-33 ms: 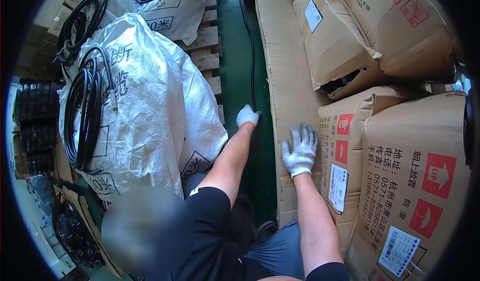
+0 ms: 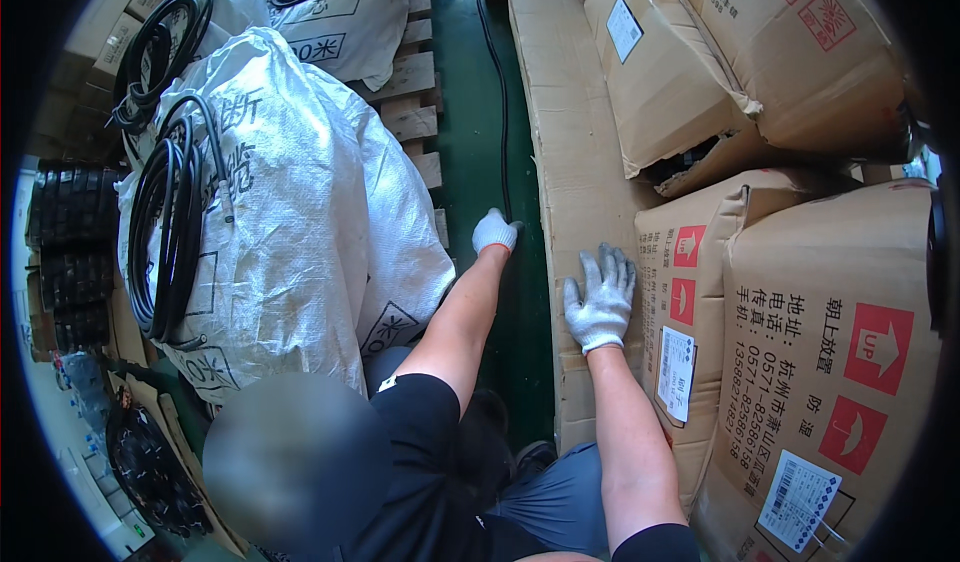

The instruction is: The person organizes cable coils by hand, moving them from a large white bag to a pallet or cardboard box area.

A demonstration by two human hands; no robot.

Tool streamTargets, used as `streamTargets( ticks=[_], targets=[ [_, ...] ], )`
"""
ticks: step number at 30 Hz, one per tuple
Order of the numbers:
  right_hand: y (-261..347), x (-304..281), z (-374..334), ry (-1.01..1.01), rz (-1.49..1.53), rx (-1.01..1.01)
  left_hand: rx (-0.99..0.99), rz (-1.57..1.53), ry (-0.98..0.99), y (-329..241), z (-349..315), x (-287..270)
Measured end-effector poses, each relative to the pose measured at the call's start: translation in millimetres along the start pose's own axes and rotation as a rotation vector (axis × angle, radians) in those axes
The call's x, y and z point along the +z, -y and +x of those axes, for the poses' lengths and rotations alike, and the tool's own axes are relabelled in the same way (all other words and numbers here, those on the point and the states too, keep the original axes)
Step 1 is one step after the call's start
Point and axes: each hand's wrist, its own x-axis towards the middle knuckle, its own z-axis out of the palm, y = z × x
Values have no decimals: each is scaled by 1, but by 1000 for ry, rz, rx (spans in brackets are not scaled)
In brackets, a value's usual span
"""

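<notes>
My left hand [image 2: 495,232], in a white knitted glove with a red cuff edge, is closed around the near end of a black cable [image 2: 503,122]. From my fist the cable runs away along the green floor, up to the far edge of the view. The cable's very end is hidden in the glove. My right hand [image 2: 603,297], in a white glove with grey fingers, lies flat with its fingers spread on a long cardboard carton [image 2: 575,112] to the right of the floor strip. Nothing is held in it.
White woven sacks [image 2: 290,162] with a black cable coil [image 2: 170,232] on top stand left, beside wooden pallet slats [image 2: 415,122]. Large cartons [image 2: 800,362] with red marks crowd the right; one farther carton [image 2: 690,82] is torn open. A blurred patch covers the lower left.
</notes>
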Motion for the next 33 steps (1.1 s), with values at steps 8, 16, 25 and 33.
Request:
streamTargets(
  ticks=[8, 16, 25, 33],
  targets=[
    [-5, 8, 1, -46, 68, -33, 31, -44, 23, -6, 5, 30],
    [-11, 6, 4, -129, 54, -50, 103, -184, -72, -13, 16, 20],
    [-7, 5, 5, -182, 65, -64, 70, -1249, -202, -111, -39, -121],
    [-15, 22, -1, -185, 95, -67, 297, -1160, 150, -109, -178, -210]
  ],
)
